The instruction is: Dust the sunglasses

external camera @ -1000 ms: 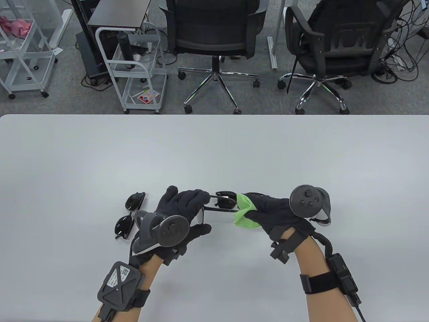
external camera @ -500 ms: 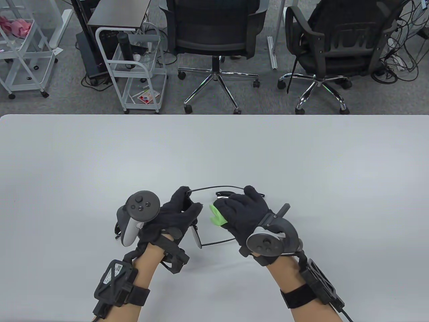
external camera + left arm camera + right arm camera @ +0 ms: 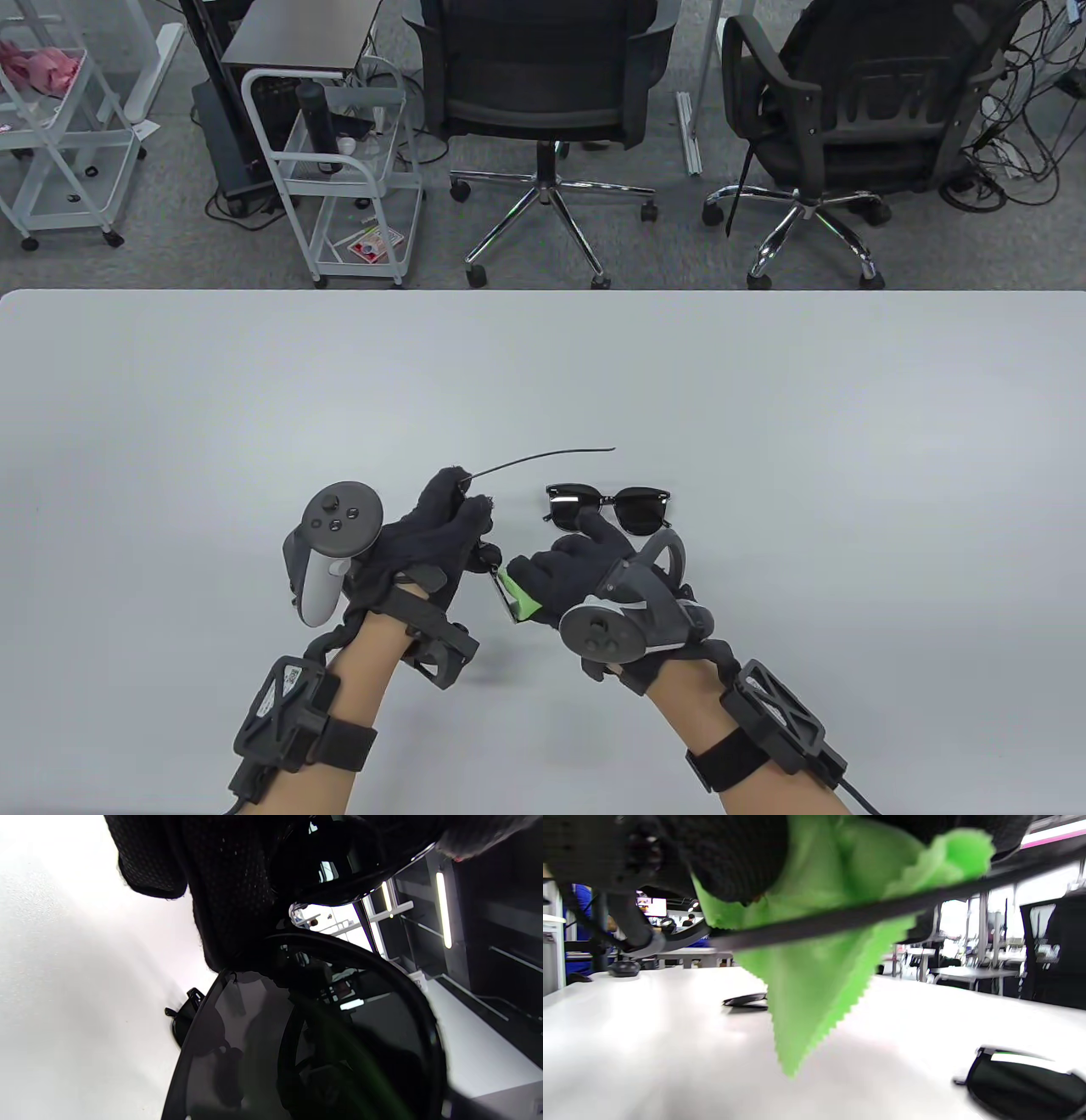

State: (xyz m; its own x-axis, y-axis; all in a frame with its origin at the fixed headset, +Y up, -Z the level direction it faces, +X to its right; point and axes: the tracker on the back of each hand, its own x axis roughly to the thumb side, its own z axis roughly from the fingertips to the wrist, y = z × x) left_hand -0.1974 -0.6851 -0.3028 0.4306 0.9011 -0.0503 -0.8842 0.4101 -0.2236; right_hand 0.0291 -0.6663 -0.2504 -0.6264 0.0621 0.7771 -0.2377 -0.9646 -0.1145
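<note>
Near table front, centre: both gloved hands work one pair of dark-lensed, thin-black-framed sunglasses [image 3: 501, 586] held above the white table [image 3: 764, 399].

Left hand: left hand [image 3: 424, 543] grips the held pair at the frame, fingers closed on it; one thin temple arm sticks out up and to the right past the fingertips. Left wrist view shows a dark lens right under the glove.

Right hand: right hand [image 3: 585, 569] pinches a bright green zigzag-edged microfibre cloth [image 3: 519, 598] against the held pair, fingers closed on the cloth. Right wrist view shows the cloth draped over a thin black temple bar.

Change: half a second ago the right hand sat farther from the person, covering the second pair. Now it is pulled back toward the person and lower, cloth at the lower end of the held frame. A second ago the frame lay flatter between the hands; now it is turned near edge-on.

Now uncovered: second black square-framed sunglasses [image 3: 608, 505], folded, on the table just beyond the right hand.

Third pair: only a dark sliver shows past the left tracker in the left wrist view [image 3: 184, 1018].

Meaning: my read is wiping is mid-pass, cloth moved along the frame to a new spot. Held pair not finished; the pair on the table likely waits its turn.
</note>
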